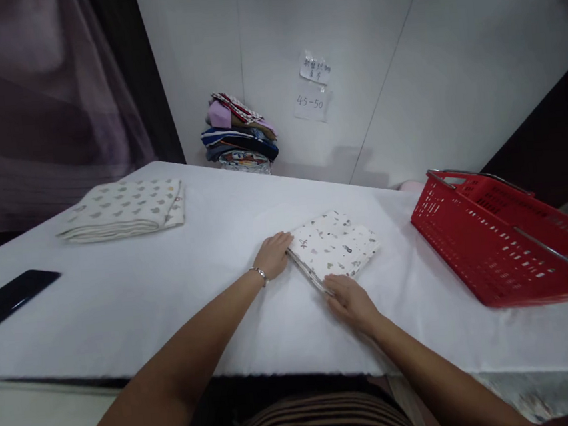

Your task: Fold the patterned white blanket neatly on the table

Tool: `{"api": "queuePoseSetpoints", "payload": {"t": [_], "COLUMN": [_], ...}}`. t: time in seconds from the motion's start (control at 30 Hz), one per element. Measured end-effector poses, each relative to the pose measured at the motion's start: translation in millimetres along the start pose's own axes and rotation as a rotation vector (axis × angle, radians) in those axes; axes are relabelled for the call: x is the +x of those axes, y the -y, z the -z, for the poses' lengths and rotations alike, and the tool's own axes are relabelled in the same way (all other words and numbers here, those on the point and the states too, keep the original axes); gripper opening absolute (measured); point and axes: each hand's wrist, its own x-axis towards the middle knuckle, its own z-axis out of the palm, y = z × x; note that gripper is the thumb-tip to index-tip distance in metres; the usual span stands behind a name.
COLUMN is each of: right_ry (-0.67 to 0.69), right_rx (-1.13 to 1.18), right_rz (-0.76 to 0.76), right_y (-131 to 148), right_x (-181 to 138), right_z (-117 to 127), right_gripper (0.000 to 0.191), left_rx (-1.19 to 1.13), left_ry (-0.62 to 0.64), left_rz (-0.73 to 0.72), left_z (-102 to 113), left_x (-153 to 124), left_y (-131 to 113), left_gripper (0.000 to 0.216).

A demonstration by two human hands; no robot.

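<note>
A small folded white cloth (334, 243) with a scattered grey and brown print lies on the white-covered table in front of me. Its far edge has a notch, but whether it is a garment I cannot make out. My left hand (273, 255), with a bracelet at the wrist, holds the near left corner, fingers together. At the near right corner, my right hand (351, 300) has its fingers on top and the thumb along the edge. Layers of the fold show along the side between both hands.
Left on the table (216, 340) lie a larger folded printed cloth (127, 208) and a black phone-like slab (13, 297). A red plastic basket (493, 246) with metal handles stands at the right. Folded clothes (240, 137) are stacked by the wall, near paper notes (311, 102).
</note>
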Motion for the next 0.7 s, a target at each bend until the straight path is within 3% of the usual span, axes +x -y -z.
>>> {"api": "queuePoseSetpoints", "payload": {"t": [0.13, 0.2, 0.33, 0.47, 0.57, 0.7], "right_ry": [-0.005, 0.026, 0.193, 0.352, 0.376, 0.401], "right_rx": [0.127, 0.141, 0.057, -0.050, -0.036, 0.017], "right_rz": [-0.151, -0.154, -0.093, -0.127, -0.141, -0.150], "right_y": [0, -3, -16, -30, -35, -38], "right_x": [33, 53, 80, 80, 75, 81], "right_z": [15, 17, 6, -10, -13, -7], "right_gripper": [0.031, 0.035, 0.045, 0.050, 0.052, 0.052], "left_rx": [0.059, 0.072, 0.074, 0.027, -0.107, -0.247], "left_ry": [0.118, 0.149, 0.189, 0.200, 0.159, -0.003], "left_rz": [-0.047, -0.041, -0.038, -0.004, 0.057, 0.114], "left_z": [-9, -9, -3, 1, 2, 1], "left_x": [-3, 1, 5, 5, 7, 10], "left_y": [-7, -8, -10, -11, -10, -15], "left_gripper": [0.070, 0.070, 0.069, 0.069, 0.062, 0.044]}}
